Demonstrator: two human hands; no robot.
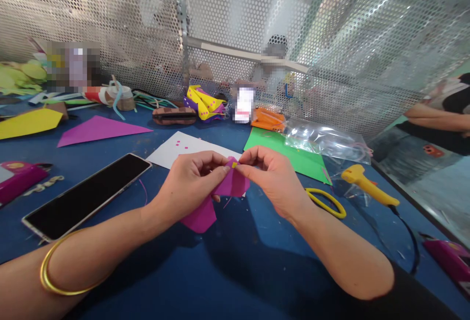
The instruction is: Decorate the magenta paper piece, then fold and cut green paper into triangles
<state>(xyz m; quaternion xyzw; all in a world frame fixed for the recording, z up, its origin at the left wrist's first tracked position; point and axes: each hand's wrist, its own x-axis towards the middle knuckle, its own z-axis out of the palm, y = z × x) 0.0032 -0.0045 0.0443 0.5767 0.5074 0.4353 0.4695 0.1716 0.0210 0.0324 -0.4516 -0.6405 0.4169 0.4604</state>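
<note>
My left hand is closed on a cut purple craft-foam or paper piece, thumb on its near face. One part of the purple piece hangs below my left palm. A tiny yellow square lies on the piece near its top edge, between my two thumb tips. My right hand pinches at that same top edge, its thumb against the yellow square. Whether the right fingertips grip the square as well is hidden. Behind the hands lies a white sheet with several small pink bits.
Left of my hands lies a dark-screened phone. A yellow glue gun, yellow ring and green sheet are at right. Behind sit a pencil case and plastic bag. A perforated metal screen edges the table; a person stands right.
</note>
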